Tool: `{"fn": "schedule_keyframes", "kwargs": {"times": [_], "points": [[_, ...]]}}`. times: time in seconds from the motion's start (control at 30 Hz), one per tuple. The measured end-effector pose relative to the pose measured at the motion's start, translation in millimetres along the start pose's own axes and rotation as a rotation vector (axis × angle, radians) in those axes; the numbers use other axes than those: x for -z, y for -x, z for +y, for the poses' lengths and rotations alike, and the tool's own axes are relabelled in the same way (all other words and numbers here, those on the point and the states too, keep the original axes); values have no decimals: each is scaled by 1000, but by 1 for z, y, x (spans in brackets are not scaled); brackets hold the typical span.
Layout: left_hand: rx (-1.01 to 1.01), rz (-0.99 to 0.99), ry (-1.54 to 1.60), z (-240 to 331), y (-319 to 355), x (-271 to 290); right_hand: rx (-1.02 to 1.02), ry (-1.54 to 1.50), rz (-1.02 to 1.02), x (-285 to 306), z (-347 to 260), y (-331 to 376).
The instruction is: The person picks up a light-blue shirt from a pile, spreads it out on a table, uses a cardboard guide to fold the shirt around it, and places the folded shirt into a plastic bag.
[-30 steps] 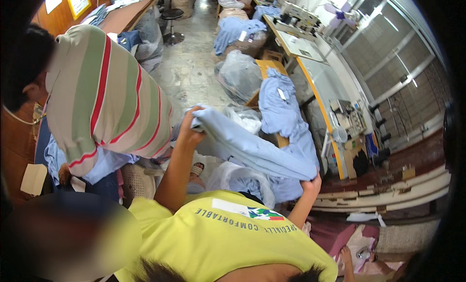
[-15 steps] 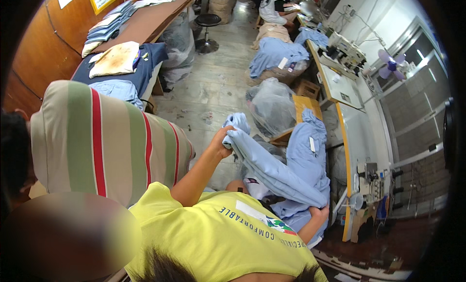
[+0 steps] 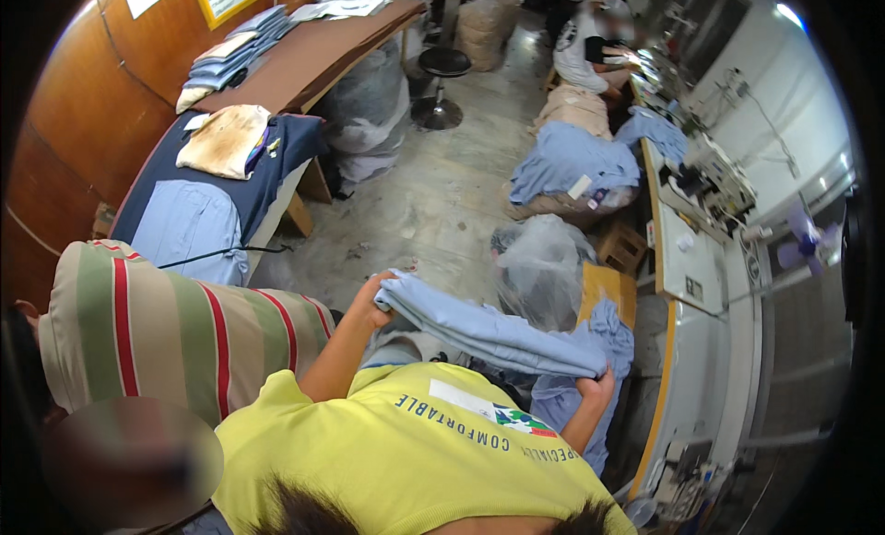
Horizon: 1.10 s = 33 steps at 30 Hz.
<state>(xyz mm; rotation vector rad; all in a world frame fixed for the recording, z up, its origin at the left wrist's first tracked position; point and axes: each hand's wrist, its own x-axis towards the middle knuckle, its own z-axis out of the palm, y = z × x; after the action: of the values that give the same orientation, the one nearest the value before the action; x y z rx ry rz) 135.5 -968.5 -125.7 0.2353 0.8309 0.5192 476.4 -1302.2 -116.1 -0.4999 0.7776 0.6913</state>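
In front of the wearer's yellow shirt (image 3: 415,461), above the floor of a cluttered sewing workshop, a length of light-blue cloth (image 3: 489,330) is held up between two bare hands. The left hand (image 3: 371,302) is closed around one end, fingers bunched over the edge; the right hand (image 3: 597,388) grips the opposite end, nearer the wearer. Between them the cloth runs in long layered folds, slanting down toward the right with only a slight sag.

It looks light, soft and limp, unlikely to break but apt to droop or let its layers slide apart. The best hold would seem to be at both ends, pinching all the layers together, with gentle tension along the length.

Just behind and below the right end, more blue fabric (image 3: 604,346) is heaped; whether it touches the held piece cannot be told. Beyond stands a clear plastic bag (image 3: 544,268). At left, a person in a striped shirt (image 3: 175,332) bends close by, near a desk (image 3: 309,79) with a brown top carrying folded garments (image 3: 249,42).
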Motion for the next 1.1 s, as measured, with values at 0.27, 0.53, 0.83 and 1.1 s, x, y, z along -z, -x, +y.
{"fn": "schedule_keyframes", "kwargs": {"times": [0.27,0.53,0.83,1.1], "points": [[-102,66,19,84,-75,-54,-84,203,-106,-165,42,-145],[-400,80,-558,214,-248,-99,-152,226,-23,-344,109,-293],[-237,239,-450,370,-405,-232,-183,287,-214,-534,128,-442],[-307,360,-435,473,-582,-294,-442,349,-442,-733,184,-653]]}}
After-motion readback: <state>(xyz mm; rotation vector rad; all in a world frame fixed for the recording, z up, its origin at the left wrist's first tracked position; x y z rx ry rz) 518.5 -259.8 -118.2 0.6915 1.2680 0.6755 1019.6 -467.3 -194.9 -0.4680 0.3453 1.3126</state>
